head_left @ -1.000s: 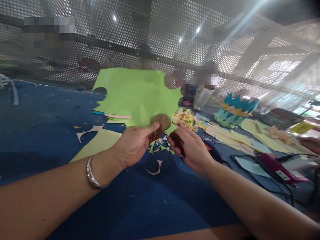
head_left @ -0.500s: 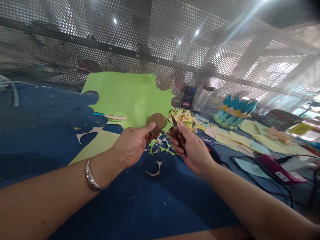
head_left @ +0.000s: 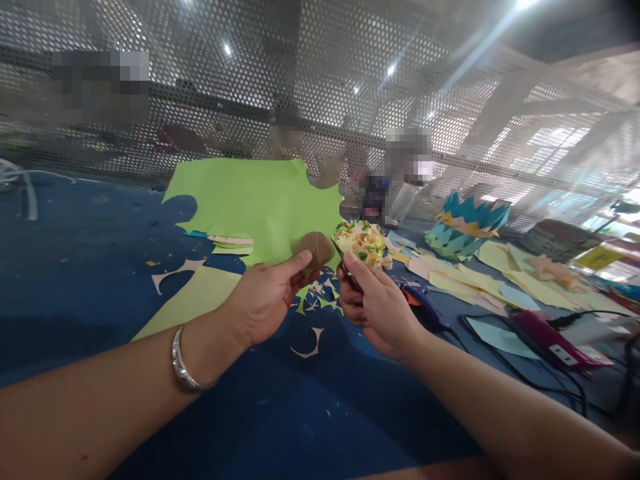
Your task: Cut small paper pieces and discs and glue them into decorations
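My left hand (head_left: 267,297), with a silver bangle on the wrist, pinches a large light green paper sheet (head_left: 245,200) together with a round brown disc (head_left: 316,249) that lies against it. Curved bites are cut out of the sheet's edges. In my right hand (head_left: 377,307) is a pair of dark scissors (head_left: 339,251), their blades close to the right edge of the disc; most of the handles are hidden by my fingers. Below both hands, green and pale paper scraps (head_left: 315,300) and a thin curved offcut (head_left: 311,345) lie on the blue table (head_left: 280,407).
Behind my right hand sits a heap of small folded paper pieces (head_left: 365,241). Farther right are a teal and yellow folded-paper basket (head_left: 470,227), loose paper sheets (head_left: 467,283), a blue corded tool (head_left: 427,308) and a magenta power strip (head_left: 555,340) with black cables. A perforated metal panel (head_left: 240,87) stands behind.
The green sheet and brown disc sit slightly lower in view. The scissors have turned and their blades show less, while both hands keep their hold.
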Demonstrator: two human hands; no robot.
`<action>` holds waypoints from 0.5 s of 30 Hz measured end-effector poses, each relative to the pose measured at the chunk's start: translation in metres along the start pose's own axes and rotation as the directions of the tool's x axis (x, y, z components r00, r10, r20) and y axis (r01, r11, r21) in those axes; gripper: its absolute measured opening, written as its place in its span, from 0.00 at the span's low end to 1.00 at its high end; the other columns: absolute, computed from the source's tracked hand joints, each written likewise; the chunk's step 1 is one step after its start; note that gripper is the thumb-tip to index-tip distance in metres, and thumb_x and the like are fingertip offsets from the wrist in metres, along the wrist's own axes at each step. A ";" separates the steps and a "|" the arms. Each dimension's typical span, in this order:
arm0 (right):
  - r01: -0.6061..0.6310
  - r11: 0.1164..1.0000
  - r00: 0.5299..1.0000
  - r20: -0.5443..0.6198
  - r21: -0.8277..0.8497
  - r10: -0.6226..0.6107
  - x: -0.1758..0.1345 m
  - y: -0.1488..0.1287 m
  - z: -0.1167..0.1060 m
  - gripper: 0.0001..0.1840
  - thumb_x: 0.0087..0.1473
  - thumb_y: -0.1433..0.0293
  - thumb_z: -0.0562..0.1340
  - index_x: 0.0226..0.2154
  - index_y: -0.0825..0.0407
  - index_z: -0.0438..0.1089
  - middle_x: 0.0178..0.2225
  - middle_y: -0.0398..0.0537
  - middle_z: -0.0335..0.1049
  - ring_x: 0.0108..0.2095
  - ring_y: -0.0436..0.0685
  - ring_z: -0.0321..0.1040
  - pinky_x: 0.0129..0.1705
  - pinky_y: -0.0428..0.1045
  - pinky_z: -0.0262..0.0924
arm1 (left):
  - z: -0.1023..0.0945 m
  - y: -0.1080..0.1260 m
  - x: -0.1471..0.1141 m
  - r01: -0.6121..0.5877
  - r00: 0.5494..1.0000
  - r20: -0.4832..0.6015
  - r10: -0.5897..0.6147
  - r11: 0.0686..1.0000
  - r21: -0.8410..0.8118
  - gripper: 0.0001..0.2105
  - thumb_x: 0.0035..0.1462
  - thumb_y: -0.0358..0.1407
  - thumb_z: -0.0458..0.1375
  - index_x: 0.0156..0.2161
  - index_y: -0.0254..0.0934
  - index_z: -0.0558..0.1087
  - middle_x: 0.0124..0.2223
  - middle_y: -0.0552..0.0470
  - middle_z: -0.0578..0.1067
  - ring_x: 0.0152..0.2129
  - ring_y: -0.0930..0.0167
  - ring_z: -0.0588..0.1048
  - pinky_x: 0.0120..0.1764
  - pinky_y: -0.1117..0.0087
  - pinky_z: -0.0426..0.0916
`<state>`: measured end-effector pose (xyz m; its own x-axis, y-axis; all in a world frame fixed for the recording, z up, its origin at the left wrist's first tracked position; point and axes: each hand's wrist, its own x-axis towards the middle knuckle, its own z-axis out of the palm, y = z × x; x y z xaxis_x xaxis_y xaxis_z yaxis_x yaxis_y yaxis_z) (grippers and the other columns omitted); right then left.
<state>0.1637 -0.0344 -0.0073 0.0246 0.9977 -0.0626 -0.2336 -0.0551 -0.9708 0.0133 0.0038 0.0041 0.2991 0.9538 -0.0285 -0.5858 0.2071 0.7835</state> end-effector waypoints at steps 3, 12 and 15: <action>0.009 1.000 1.000 0.013 -0.007 -0.009 0.001 -0.001 0.000 0.25 0.55 0.46 0.67 0.29 0.48 0.61 0.18 0.32 0.45 0.16 0.43 0.36 0.19 0.45 0.26 | -0.002 -0.002 0.000 0.015 0.999 0.039 -0.015 1.000 0.007 0.04 0.56 0.27 0.68 0.37 0.32 0.83 0.48 0.41 0.83 0.46 0.64 0.80 0.51 0.65 0.73; 0.051 0.999 0.999 0.012 -0.005 -0.051 0.001 0.000 -0.002 0.25 0.57 0.47 0.66 0.28 0.49 0.61 0.18 0.32 0.45 0.17 0.43 0.35 0.19 0.44 0.28 | -0.003 -0.002 -0.001 0.018 0.998 0.064 -0.018 1.000 0.005 0.04 0.58 0.27 0.65 0.37 0.33 0.83 0.42 0.44 0.84 0.44 0.64 0.81 0.50 0.65 0.73; 0.058 0.998 0.998 0.008 -0.020 -0.058 0.002 0.000 -0.004 0.24 0.58 0.48 0.65 0.28 0.49 0.62 0.18 0.33 0.46 0.18 0.44 0.35 0.19 0.44 0.29 | -0.002 -0.002 0.000 0.024 0.998 0.053 -0.024 1.000 0.002 0.05 0.58 0.26 0.65 0.37 0.35 0.84 0.42 0.44 0.85 0.44 0.63 0.81 0.48 0.65 0.74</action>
<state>0.1675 -0.0330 -0.0079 0.0305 0.9995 -0.0043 -0.2124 0.0023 -0.9772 0.0128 0.0035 0.0011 0.3530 0.9355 -0.0142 -0.5772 0.2297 0.7837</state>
